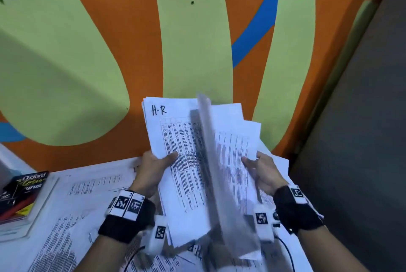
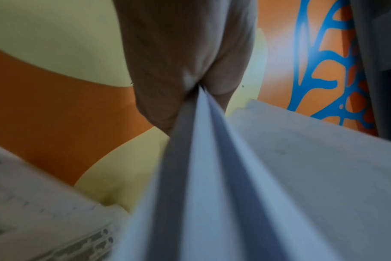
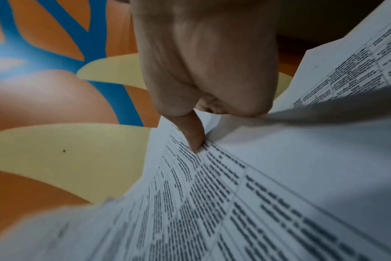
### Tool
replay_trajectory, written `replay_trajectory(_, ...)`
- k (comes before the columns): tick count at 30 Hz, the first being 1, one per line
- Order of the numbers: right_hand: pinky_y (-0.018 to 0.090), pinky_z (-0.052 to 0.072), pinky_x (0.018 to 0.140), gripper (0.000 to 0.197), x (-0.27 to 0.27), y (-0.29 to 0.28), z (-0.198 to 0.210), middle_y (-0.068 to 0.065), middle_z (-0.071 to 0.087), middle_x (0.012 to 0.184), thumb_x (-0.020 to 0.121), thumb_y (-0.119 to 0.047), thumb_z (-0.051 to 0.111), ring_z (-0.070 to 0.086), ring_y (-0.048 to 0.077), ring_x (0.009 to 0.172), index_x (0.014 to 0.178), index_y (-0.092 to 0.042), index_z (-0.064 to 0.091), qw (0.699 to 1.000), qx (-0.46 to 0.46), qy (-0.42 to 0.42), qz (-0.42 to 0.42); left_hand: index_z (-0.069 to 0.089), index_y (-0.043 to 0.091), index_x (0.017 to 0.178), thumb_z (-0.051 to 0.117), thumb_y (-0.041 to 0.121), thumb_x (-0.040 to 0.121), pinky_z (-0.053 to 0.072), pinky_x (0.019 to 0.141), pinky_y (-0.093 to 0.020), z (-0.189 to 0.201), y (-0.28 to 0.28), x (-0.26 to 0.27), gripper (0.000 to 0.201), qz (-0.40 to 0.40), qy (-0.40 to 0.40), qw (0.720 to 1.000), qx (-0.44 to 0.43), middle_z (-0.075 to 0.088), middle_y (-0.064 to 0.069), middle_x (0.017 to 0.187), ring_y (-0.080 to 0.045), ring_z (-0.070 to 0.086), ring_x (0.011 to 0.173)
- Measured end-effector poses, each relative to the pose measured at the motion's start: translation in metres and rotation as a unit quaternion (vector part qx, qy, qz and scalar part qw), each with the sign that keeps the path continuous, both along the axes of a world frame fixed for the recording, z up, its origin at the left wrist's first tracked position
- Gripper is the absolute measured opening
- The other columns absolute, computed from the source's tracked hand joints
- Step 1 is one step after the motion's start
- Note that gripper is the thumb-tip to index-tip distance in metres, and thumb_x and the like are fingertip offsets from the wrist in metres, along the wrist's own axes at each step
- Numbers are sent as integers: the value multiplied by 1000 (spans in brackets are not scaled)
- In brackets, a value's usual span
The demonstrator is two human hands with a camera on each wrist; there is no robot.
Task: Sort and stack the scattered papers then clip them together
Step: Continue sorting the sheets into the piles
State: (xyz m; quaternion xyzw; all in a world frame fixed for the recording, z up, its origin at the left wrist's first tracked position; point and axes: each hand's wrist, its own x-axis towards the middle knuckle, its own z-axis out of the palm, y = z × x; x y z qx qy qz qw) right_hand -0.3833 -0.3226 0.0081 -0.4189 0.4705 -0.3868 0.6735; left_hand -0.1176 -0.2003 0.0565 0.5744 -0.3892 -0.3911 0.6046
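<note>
Both hands hold a fanned stack of printed papers (image 1: 182, 157) upright above the table. Its top sheet bears a table and the handwritten letters "H.R". My left hand (image 1: 157, 163) grips the left edge of the stack, thumb on the front; the left wrist view shows the hand (image 2: 185, 74) pinching the sheets (image 2: 203, 159). My right hand (image 1: 260, 169) grips the right side of the papers, and one blurred sheet (image 1: 217, 172) stands mid-flip between the hands. In the right wrist view a finger (image 3: 193, 134) presses on the printed page (image 3: 246, 203).
More printed sheets (image 1: 72, 212) lie spread over the table below the hands. A thick Oxford book (image 1: 24, 197) sits at the left edge with red and dark objects on it. A painted orange, green and blue wall (image 1: 109, 52) rises right behind the table.
</note>
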Motion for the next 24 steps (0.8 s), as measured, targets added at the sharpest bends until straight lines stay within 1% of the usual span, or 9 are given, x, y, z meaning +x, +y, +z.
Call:
replay_trajectory(5,43,33,115,99,12,5,-16,19,46,145,66,-14,84,51,26,126,143,7,27,997,43,-26,50,70,6,106,55,8,94,57,72,-39,-1,9,-8,19,-66,13,996,56,74,-14,103,-30,71,93)
replay_trajectory(9,31,28,113,65,22,15,-14,8,36,151,91,-5,61,43,18,128,145,0,26,995,78,-25,63,68,6,109,64,16,80,56,76,-41,-5,15,-6,31,-109,23,991,80,72,-17,108,-34,69,98)
replay_trajectory(12,33,38,107,23,24,19,-16,8,58,134,92,-4,58,53,19,119,115,-6,60,998,43,3,45,69,14,113,65,36,80,52,92,-52,-2,21,-8,39,-116,59,989,62,70,-14,115,-34,66,106)
replay_trajectory(15,34,49,82,15,31,25,-9,5,71,102,93,-4,57,62,21,92,102,-10,67,999,-30,30,-24,55,27,132,30,66,92,47,101,-47,-6,25,-2,62,-91,140,986,13,63,-3,131,-23,59,121)
replay_trajectory(17,33,48,65,10,38,29,3,5,67,84,92,-6,57,58,22,74,99,-6,63,990,-98,51,-84,53,32,130,42,79,78,45,103,-48,-5,26,-2,71,-58,63,996,-1,64,3,129,-19,57,122)
replay_trajectory(18,35,49,62,8,41,31,8,6,66,81,91,-7,58,58,23,71,98,-6,61,982,-144,58,-109,55,32,125,56,79,69,49,98,-47,-3,26,-4,73,-31,-3,999,-9,67,5,122,-17,61,117)
replay_trajectory(20,38,50,69,7,47,37,24,9,66,88,90,-10,61,59,22,77,97,-9,59,955,-255,71,-130,54,22,124,75,54,70,54,90,-41,5,24,-5,66,1,-99,994,-51,71,4,113,-16,66,107)
replay_trajectory(22,37,50,77,15,50,43,43,9,64,97,90,-12,63,60,18,86,102,-16,56,933,-331,52,-131,53,11,126,75,32,77,54,91,-34,18,20,-5,58,29,-140,985,-94,69,1,115,-15,66,108)
replay_trajectory(24,36,47,97,43,47,43,51,10,60,119,86,-15,69,58,20,110,122,-13,46,928,-350,48,-121,55,4,124,79,24,75,54,89,-30,29,18,-1,58,46,-148,980,-121,69,2,112,-11,66,104)
